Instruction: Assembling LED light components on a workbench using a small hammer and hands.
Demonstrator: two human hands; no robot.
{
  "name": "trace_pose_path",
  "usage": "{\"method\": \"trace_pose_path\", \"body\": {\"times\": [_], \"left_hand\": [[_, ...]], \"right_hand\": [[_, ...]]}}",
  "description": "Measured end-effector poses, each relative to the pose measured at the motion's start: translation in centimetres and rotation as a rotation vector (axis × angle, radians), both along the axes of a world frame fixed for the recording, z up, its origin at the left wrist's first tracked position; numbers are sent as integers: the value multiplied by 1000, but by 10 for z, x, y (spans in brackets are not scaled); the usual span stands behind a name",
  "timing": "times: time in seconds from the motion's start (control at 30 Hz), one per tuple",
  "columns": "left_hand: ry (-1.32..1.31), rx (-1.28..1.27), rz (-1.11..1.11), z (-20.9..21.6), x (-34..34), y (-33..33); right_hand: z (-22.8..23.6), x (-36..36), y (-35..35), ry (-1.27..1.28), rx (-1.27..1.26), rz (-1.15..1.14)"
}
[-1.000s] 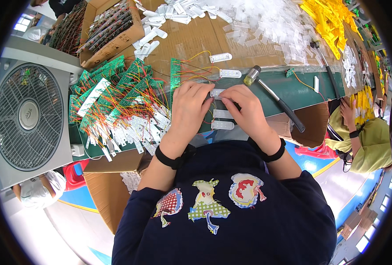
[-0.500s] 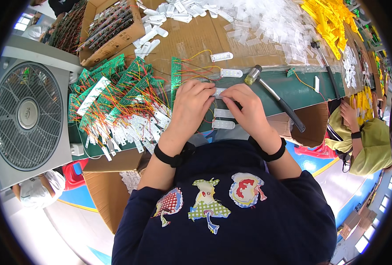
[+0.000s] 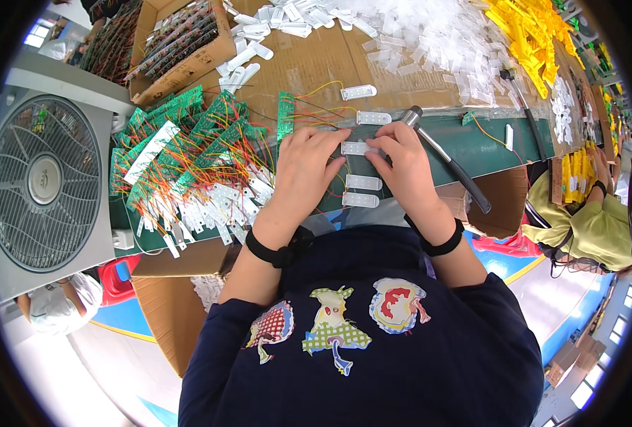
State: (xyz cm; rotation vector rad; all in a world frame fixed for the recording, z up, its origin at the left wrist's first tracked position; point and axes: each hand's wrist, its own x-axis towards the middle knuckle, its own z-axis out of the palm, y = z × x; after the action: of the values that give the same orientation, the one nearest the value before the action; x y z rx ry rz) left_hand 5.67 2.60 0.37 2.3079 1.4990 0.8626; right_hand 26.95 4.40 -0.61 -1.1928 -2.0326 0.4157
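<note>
A white LED module (image 3: 357,148), a small rounded strip, lies on the green mat between my two hands. My right hand (image 3: 406,165) has thumb and fingers closed at the module's right end. Beside its left end, my left hand (image 3: 306,169) is open, fingertips and thumb apart near the wires. Similar LED modules lie in a column above and below, among them a module (image 3: 374,118) above and another module (image 3: 363,183) below. Thin red and yellow wires run from them to a green circuit board (image 3: 285,116) above my left hand.
A hammer (image 3: 452,162) lies right of my right hand. A heap of wired green boards (image 3: 209,135) fills the left, beside a fan (image 3: 44,178). Clear strips (image 3: 437,50), white covers (image 3: 248,53) and yellow parts (image 3: 533,32) are piled at the far side. A co-worker (image 3: 586,220) sits at right.
My right hand has shifted slightly right and up, showing more of the module. The left hand's thumb and fingers have spread apart. The co-worker's hand at right has moved up to the yellow parts.
</note>
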Motion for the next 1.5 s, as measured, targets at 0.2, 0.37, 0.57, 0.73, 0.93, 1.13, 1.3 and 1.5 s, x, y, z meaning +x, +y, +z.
{"method": "trace_pose_path", "body": {"times": [0.2,0.37,0.57,0.73,0.93,1.13,1.3,1.5], "left_hand": [[-12,-12,-6,-2,-1,1],[-40,-24,-4,-3,0,2],[-49,-29,8,-4,0,1],[-60,-32,6,-4,0,2],[-30,17,-16,-5,0,2],[-30,26,-43,-7,-1,2],[-32,27,-30,-5,2,2],[-27,7,-18,-2,4,0]], "right_hand": [[2,-2,3,30,-44,44],[0,-15,5,-29,2,27],[3,-17,7,-17,-121,8],[2,-19,7,-27,-115,26],[4,-22,4,-68,-160,-23],[2,21,7,-153,132,-346],[6,60,10,-330,-67,-326],[31,34,-28,-6,-96,-108]]}}
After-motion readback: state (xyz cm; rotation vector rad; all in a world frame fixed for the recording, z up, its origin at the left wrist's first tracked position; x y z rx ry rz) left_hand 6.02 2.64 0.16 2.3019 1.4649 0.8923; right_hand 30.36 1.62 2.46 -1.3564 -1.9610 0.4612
